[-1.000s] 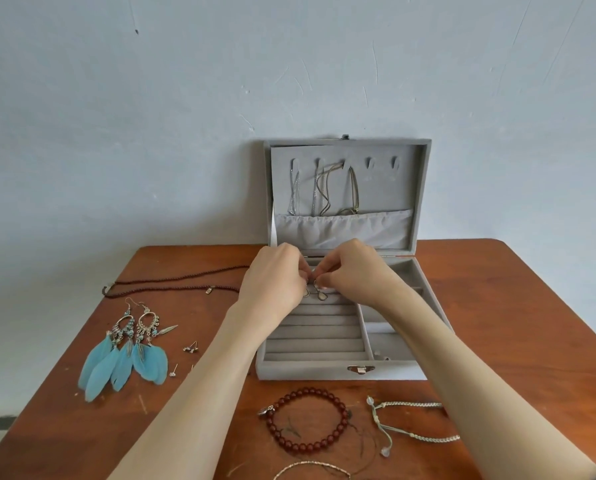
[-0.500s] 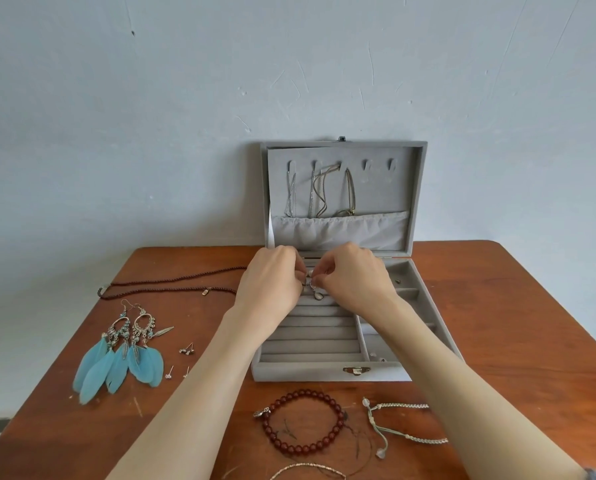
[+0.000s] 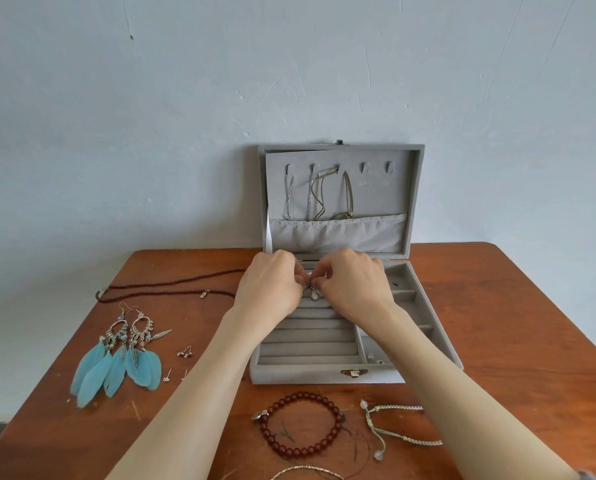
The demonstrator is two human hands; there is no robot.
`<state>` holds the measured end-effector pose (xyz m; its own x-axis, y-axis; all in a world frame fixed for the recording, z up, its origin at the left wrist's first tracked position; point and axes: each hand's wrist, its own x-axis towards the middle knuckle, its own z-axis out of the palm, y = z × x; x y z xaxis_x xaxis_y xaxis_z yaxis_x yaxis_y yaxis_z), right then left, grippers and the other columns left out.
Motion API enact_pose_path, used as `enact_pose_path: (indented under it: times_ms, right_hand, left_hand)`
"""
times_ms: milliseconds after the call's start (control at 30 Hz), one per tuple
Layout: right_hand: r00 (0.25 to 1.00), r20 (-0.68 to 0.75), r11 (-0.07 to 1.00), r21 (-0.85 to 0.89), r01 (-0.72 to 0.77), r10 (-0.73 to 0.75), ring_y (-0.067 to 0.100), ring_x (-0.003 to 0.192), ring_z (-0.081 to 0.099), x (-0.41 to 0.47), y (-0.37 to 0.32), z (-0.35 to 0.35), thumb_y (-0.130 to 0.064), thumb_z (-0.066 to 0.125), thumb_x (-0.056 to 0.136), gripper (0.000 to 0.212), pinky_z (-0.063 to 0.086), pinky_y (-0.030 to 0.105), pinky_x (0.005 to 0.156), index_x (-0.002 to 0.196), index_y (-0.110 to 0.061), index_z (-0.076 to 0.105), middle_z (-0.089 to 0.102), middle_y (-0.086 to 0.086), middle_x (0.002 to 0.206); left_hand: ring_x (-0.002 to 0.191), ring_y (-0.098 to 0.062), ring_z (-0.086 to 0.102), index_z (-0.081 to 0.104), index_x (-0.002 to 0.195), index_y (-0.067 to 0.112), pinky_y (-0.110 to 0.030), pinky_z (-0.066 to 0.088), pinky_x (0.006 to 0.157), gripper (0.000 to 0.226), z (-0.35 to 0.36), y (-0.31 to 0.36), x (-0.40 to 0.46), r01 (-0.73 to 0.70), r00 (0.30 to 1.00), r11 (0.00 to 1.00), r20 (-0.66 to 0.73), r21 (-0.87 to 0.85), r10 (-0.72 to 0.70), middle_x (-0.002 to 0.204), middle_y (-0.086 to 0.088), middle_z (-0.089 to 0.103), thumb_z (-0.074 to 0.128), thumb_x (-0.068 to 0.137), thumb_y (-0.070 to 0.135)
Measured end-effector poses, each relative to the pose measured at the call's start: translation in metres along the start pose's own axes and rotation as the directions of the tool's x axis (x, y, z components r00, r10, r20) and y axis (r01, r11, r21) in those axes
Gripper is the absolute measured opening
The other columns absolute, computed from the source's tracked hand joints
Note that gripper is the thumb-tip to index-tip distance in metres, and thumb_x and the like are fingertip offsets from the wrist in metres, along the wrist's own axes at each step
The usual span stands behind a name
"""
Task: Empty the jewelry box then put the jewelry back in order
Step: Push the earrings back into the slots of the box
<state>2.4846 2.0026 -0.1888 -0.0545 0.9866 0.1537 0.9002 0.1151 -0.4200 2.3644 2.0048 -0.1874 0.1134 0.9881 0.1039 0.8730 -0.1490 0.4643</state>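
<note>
Brown tabletop by a pale wall holds my open gray jewelry box. Over its back rows, my left hand and right hand each grip a small silver pendant with pinched fingers.

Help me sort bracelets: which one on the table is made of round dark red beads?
The beaded bracelet lying in front of the jewelry box; the bracelet to its right is pale braided cord.
</note>
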Motion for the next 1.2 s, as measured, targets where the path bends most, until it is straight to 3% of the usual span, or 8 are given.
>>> enact_pose_path:
  times_ms: [233, 400, 633, 867, 1067, 1200]
  right_hand:
    - [1.0, -0.019, 1.0, -0.012, 0.013, -0.013, 0.025, 0.101, 0.057, -0.002, 0.001, 0.001, -0.022, 0.057, 0.086, 0.016, 0.032, 0.034, 0.088, 0.094, -0.026, 0.07, 0.067, 0.002, 0.102]
    - [0.999, -0.026, 1.0, -0.001, 0.022, -0.022, 0.025, 0.101, 0.057, -0.002, 0.002, 0.002, -0.022, 0.057, 0.086, 0.018, 0.031, 0.034, 0.088, 0.096, -0.027, 0.07, 0.068, 0.002, 0.102]
    - [0.998, -0.044, 0.999, -0.01, 0.048, -0.049, 0.024, 0.102, 0.055, -0.005, 0.004, 0.003, -0.021, 0.056, 0.086, 0.02, 0.027, 0.032, 0.084, 0.097, -0.028, 0.07, 0.067, 0.001, 0.102]
    - [0.993, -0.036, 0.992, -0.056, 0.109, -0.111, 0.022, 0.107, 0.05, -0.008, 0.005, 0.004, -0.026, 0.051, 0.09, 0.024, 0.022, 0.032, 0.081, 0.106, -0.033, 0.068, 0.061, 0.001, 0.109]
    - [0.994, -0.04, 0.994, -0.021, 0.103, -0.104, 0.022, 0.11, 0.049, -0.011, 0.01, 0.003, -0.031, 0.053, 0.09, 0.025, 0.023, 0.033, 0.083, 0.111, -0.033, 0.066, 0.058, 0.0, 0.108]
    - [0.992, -0.05, 0.993, -0.005, 0.119, -0.119, 0.021, 0.109, 0.049, -0.013, 0.012, 0.001, -0.034, 0.055, 0.089, 0.025, 0.02, 0.031, 0.08, 0.112, -0.036, 0.065, 0.056, -0.001, 0.104]
  left_hand:
    - [0.094, -0.023, 0.06, 0.07, 0.093, 0.016, -0.037, 0.051, 0.079, 0.019, 0.0, -0.001, 0.0, 0.013, 1.0, 1.0, -0.007, -0.018, -0.013, 0.097, -0.009, 0.068, 0.051, 0.09, 0.012]
    - [0.087, -0.025, 0.055, 0.064, 0.077, 0.019, -0.032, 0.043, 0.064, 0.024, -0.001, 0.0, 0.0, 0.024, 0.999, 1.0, 0.048, 0.0, -0.024, 0.092, -0.014, 0.064, 0.046, 0.087, 0.006]
    - [0.098, -0.022, 0.054, 0.064, 0.097, 0.018, -0.029, 0.042, 0.072, 0.012, 0.003, -0.001, 0.0, -0.005, 0.998, 0.998, -0.061, 0.06, 0.008, 0.097, -0.008, 0.065, 0.054, 0.09, 0.019]
    - [0.095, -0.023, 0.054, 0.059, 0.094, 0.016, -0.033, 0.044, 0.07, 0.009, 0.004, -0.001, -0.002, -0.043, 0.994, 0.99, -0.099, 0.136, 0.056, 0.094, -0.005, 0.063, 0.052, 0.089, 0.015]
    - [0.087, -0.018, 0.061, 0.069, 0.091, 0.022, -0.025, 0.044, 0.068, 0.013, -0.009, -0.009, 0.001, -0.052, 0.999, 0.998, 0.005, 0.016, 0.052, 0.095, -0.003, 0.067, 0.059, 0.087, 0.015]
    - [0.089, -0.014, 0.059, 0.07, 0.099, 0.031, -0.023, 0.044, 0.071, 0.021, -0.019, -0.017, 0.002, -0.09, 0.99, 0.996, 0.106, 0.019, 0.088, 0.1, 0.002, 0.065, 0.067, 0.083, 0.017]
